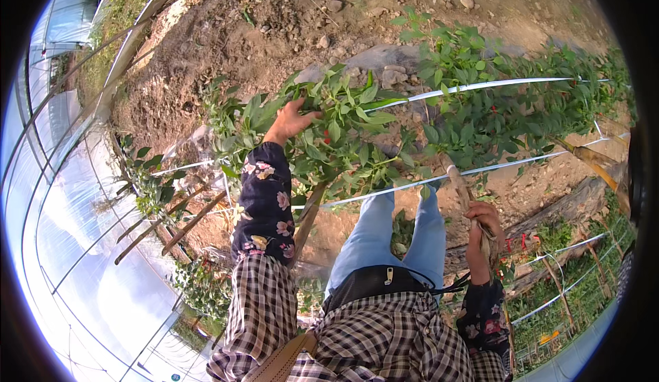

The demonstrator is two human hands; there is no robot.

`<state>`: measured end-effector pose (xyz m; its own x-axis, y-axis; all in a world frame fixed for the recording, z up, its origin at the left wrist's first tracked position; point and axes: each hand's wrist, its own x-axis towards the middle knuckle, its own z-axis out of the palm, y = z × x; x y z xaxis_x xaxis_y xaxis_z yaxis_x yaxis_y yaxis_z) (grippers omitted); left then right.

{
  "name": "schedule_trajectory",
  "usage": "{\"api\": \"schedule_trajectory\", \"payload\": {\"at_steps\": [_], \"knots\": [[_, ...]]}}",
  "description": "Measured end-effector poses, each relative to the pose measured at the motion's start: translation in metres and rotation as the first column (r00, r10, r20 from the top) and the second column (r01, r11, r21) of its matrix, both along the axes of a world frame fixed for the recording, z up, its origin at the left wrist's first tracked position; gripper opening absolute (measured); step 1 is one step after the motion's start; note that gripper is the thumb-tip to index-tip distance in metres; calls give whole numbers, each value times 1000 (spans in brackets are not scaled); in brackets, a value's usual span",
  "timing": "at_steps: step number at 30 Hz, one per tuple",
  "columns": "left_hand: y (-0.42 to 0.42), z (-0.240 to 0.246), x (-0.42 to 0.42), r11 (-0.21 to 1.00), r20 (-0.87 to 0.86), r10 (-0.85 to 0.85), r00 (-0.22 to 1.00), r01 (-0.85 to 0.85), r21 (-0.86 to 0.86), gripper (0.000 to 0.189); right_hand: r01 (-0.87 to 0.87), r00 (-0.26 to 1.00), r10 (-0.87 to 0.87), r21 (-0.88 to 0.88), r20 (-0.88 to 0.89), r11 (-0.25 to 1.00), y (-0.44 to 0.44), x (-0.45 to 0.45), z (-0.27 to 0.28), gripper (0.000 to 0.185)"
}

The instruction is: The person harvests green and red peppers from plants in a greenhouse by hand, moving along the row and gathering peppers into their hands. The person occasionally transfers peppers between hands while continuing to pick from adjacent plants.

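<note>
My left hand point(292, 121) reaches into the leafy top of a pepper plant point(340, 119), fingers spread among the leaves; its fingertips are partly hidden. A little red shows between the leaves below it. My right hand point(484, 222), at the right of my body, is closed around a wooden stake point(458, 184), with some dry, pale material hanging at the palm. White twine point(370, 194) runs across in front of my legs, and a second white strand point(479, 87) passes over the plants farther out.
More pepper plants point(479, 119) fill the row to the right. Wooden poles point(193, 222) lean at the left beside the greenhouse's plastic film point(103, 279). Bare soil with stones point(467, 0) lies beyond the row. A thick stake point(592, 158) stands at the far right.
</note>
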<state>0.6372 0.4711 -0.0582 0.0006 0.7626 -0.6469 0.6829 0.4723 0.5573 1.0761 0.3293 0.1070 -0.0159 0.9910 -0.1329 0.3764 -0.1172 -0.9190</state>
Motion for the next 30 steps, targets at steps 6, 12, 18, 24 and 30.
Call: {"api": "schedule_trajectory", "payload": {"at_steps": [6, 12, 18, 24, 30], "knots": [[-60, 69, -6, 983, -8, -87, 996, 88, 163, 24, -497, 769, 599, -380, 226, 781, 66, 54, 42, 45], [-132, 81, -16, 945, 91, -108, 990, 74, 319, 41, -696, 631, 706, -167, 322, 698, 183, -31, 34, 41], [-162, 60, -19, 919, 90, -163, 983, 118, 376, 37, -834, 533, 846, -163, 6, 527, 152, -195, -85, 31], [-161, 87, -9, 913, 121, -154, 981, 95, 397, 37, -887, 460, 865, 65, 203, 457, 97, -232, -129, 36], [-162, 75, -11, 911, 128, -156, 979, 93, 401, 40, -938, 297, 948, -223, -117, 266, 125, -252, -112, 33]]}}
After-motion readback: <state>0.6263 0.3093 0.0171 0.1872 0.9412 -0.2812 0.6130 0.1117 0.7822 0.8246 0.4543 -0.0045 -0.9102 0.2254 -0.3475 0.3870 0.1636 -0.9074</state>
